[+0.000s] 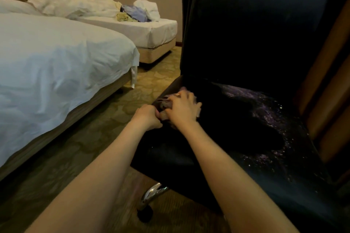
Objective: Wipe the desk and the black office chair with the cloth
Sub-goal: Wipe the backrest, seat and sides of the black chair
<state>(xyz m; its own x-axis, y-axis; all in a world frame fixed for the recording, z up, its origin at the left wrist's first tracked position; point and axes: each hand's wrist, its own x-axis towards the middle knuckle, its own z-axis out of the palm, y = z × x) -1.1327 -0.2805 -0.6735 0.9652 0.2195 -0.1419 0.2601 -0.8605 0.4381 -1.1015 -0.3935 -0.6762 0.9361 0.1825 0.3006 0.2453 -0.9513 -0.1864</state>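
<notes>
Pressing a greyish cloth onto the far-left corner of the black office chair seat, the R hand is curling its fingers over it; motion blur is hiding detail. L hand, touching the R, is clenching at the seat's left rim, apparently pinching the cloth's near end. Pale specks are showing across the seat's right side. Chair's chrome base and a caster are sitting on patterned carpet below. Left, a near bed w/ white sheets is standing; the far bed is holding crumpled white linen and a bluish bundle. Wood panels are rising at right.
</notes>
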